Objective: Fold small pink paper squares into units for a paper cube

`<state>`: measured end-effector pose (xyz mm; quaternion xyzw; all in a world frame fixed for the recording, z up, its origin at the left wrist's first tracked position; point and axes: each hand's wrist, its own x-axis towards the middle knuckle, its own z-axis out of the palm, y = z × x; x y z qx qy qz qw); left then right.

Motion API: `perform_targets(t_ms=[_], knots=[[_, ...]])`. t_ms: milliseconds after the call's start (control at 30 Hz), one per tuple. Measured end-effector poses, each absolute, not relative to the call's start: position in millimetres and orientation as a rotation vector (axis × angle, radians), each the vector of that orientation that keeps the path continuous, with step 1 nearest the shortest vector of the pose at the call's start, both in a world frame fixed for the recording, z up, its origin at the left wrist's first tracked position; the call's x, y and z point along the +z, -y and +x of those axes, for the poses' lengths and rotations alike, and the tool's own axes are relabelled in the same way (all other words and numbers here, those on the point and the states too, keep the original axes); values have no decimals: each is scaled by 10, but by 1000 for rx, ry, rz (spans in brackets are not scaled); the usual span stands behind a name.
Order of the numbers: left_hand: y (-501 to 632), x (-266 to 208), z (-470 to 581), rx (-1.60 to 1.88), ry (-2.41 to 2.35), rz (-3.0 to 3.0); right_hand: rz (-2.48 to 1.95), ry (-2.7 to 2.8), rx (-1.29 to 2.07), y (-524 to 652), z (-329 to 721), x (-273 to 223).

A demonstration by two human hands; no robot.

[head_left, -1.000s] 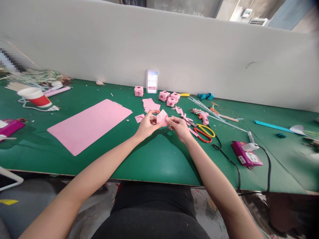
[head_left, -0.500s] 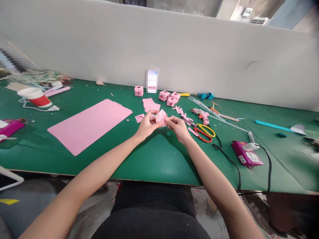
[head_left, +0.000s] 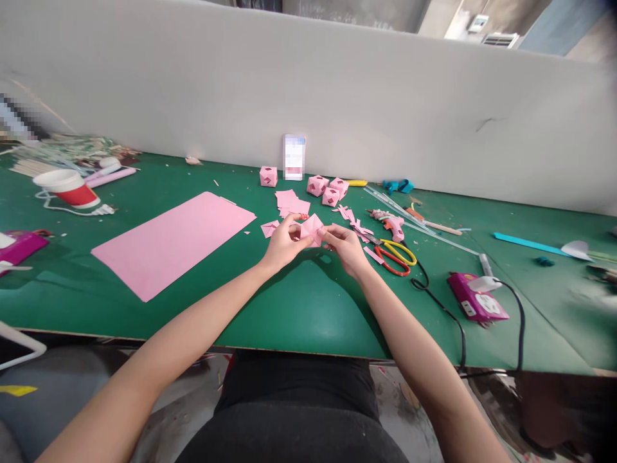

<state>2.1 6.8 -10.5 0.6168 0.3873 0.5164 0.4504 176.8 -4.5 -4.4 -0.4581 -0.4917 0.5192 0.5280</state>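
A small folded piece of pink paper (head_left: 312,229) is pinched between both my hands, above the green table (head_left: 308,308). My left hand (head_left: 284,245) grips its left side with thumb and fingers. On its right edge, the fingertips of my right hand (head_left: 345,247) are closed. Just behind my hands lie square pink paper sheets (head_left: 288,200), and left of my left hand is another folded pink piece (head_left: 270,228). Pink paper cubes with cut openings (head_left: 317,186) stand farther back; one more cube (head_left: 268,176) is apart from them on the left.
A large pink sheet (head_left: 173,247) lies at the left. Right of my hands are pink paper strips (head_left: 359,228), scissors (head_left: 395,256), a pink glue gun (head_left: 395,226) and a purple power strip (head_left: 477,298) with cords. A phone (head_left: 294,157) leans against the grey partition (head_left: 308,90).
The folded paper has tilted and shifted very slightly between my fingers. Both hands keep their hold in nearly the same place.
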Motion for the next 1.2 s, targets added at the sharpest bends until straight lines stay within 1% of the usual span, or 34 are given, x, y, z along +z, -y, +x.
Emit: perform_targets(t_ms=[233,567,800,900,1200], knots=[[-55,-87,13,1260,-975,1522,-1120,1218,1221,45,1775,-31],[-7,-3,41,1183,-955,1387,-1166,1293,1077,54,1795,-10],[-67,30,-14,1196,-983,1134,-1137,1490,1202,49,1828,-22],[-64,54,-25,1177,-982,1094,-1137,1503,1205,45,1841,-34],[-68,69,-26,1114,-886,1022,-1139,1565,1024,88,1782,31]])
